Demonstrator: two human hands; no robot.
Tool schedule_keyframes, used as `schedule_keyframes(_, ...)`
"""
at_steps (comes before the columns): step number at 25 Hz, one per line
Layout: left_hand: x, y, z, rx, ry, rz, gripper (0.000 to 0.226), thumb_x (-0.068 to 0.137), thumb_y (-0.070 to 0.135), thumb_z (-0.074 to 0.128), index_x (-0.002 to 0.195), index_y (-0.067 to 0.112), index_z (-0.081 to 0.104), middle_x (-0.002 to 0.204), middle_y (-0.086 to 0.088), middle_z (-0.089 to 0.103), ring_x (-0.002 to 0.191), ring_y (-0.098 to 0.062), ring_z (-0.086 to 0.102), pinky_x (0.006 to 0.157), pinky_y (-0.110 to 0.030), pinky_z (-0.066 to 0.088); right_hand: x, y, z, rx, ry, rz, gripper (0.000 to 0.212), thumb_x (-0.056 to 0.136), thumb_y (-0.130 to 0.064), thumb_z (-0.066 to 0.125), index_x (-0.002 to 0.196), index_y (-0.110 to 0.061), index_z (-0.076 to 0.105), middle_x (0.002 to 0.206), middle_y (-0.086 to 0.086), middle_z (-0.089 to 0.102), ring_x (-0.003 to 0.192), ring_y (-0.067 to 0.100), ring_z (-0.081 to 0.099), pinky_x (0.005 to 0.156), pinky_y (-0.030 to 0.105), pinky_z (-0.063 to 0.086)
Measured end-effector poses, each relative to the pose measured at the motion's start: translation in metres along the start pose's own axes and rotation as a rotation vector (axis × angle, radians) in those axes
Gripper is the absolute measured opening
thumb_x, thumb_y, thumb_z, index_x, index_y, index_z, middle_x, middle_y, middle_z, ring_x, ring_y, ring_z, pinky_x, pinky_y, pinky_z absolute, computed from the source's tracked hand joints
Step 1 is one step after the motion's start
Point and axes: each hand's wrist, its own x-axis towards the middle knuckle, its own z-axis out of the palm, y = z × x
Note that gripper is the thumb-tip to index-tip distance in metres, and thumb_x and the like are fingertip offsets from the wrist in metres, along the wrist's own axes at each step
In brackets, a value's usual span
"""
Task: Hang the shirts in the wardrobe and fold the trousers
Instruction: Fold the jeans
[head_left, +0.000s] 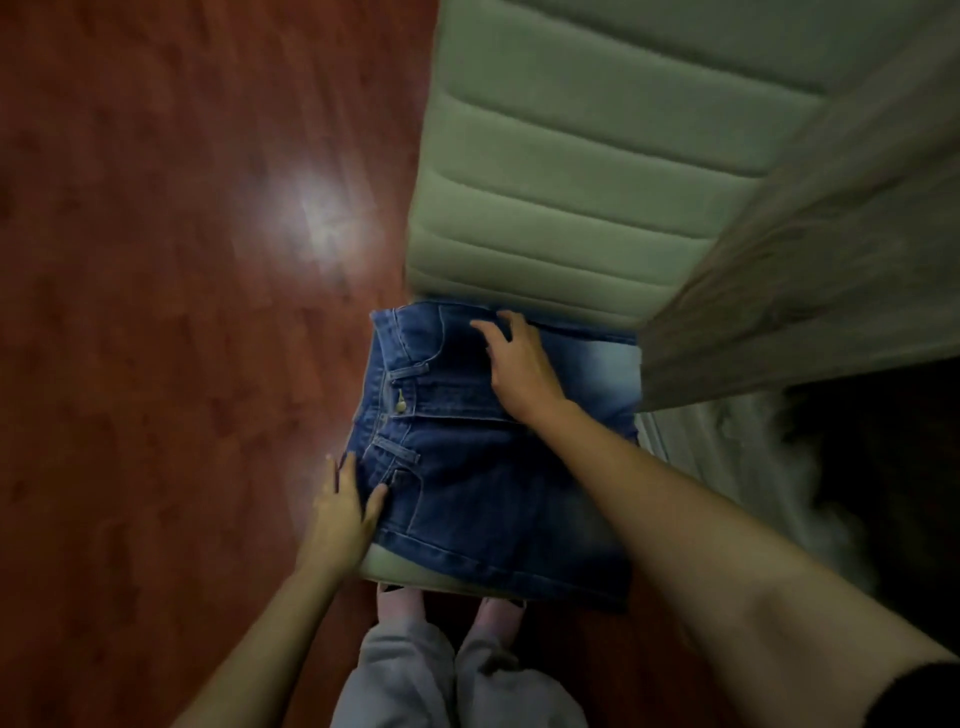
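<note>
Both forearms are reaching down from the bottom of the view over grey trouser legs (415, 670) and two feet on a red-brown floor (156, 312). Blue jeans (483, 467) are lying folded into a thick rectangle on the near end of a pale green padded bench (571, 208), waistband and button toward the floor side (the far edge looks faded to light blue). One hand, the right (519, 364), is lying flat on top of the fold, fingers spread, gripping nothing. Its partner, the left hand (345, 514), is pressing open-palmed against the jeans' left edge, thumb on the denim, not closed around it. Beige bedding (805, 260) is lying beside the bench at right.
</note>
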Motion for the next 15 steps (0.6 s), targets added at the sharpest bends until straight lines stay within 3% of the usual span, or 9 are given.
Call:
schedule_keyframes(3, 0.015, -0.024, 0.014, -0.072, 0.005, 0.002, 0.069, 0.09, 0.035, 0.058, 0.145, 0.009, 0.026, 0.139, -0.019, 0.042, 0.125, -0.035, 0.042, 0.101, -0.041, 0.035, 0.036, 0.009, 0.024, -0.009, 0.021, 0.058, 0.045, 0.095, -0.007, 0.039, 0.139, -0.017, 0.04, 0.147, 0.013, 0.033, 0.133, 0.032, 0.03, 0.109, 0.042, 0.029)
schedule_keyframes(6, 0.025, -0.04, 0.023, -0.089, 0.014, -0.096, 0.085, 0.083, 0.04, 0.066, 0.147, 0.007, 0.021, 0.141, -0.019, 0.038, 0.127, -0.037, 0.037, 0.104, -0.045, 0.033, 0.06, 0.019, 0.046, -0.176, 0.021, 0.099, 0.04, 0.1, -0.015, 0.034, 0.139, -0.01, 0.035, 0.142, 0.014, 0.039, 0.125, 0.033, 0.037, 0.1, 0.04, 0.033)
schedule_keyframes(9, 0.033, -0.046, 0.027, -0.239, -0.015, -0.162, 0.099, 0.077, 0.04, 0.073, 0.148, 0.005, 0.014, 0.142, -0.017, 0.042, 0.126, -0.035, 0.044, 0.099, -0.039, 0.04, 0.079, 0.017, 0.058, -0.096, 0.02, 0.214, 0.038, 0.102, -0.027, 0.028, 0.126, -0.002, 0.042, 0.133, 0.019, 0.044, 0.118, 0.035, 0.041, 0.093, 0.042, 0.037)
schedule_keyframes(13, 0.044, -0.051, 0.03, -0.239, 0.07, -0.175, 0.088, 0.072, 0.036, 0.078, 0.138, 0.0, 0.033, 0.133, -0.018, 0.045, 0.121, -0.03, 0.045, 0.095, -0.036, 0.04, 0.093, 0.015, 0.068, -0.097, -0.121, 0.248, 0.05, 0.096, -0.031, 0.042, 0.137, -0.005, 0.032, 0.143, 0.015, 0.035, 0.128, 0.034, 0.036, 0.099, 0.044, 0.039)
schedule_keyframes(15, 0.041, -0.047, 0.031, -0.18, 0.124, -0.179, 0.07, 0.071, 0.04, 0.078, 0.12, 0.004, 0.045, 0.116, -0.012, 0.051, 0.103, -0.026, 0.05, 0.079, -0.032, 0.042, 0.095, 0.017, 0.065, -0.162, -0.151, 0.219, 0.048, 0.094, -0.033, 0.046, 0.135, -0.009, 0.037, 0.141, 0.013, 0.038, 0.127, 0.033, 0.036, 0.092, 0.042, 0.042)
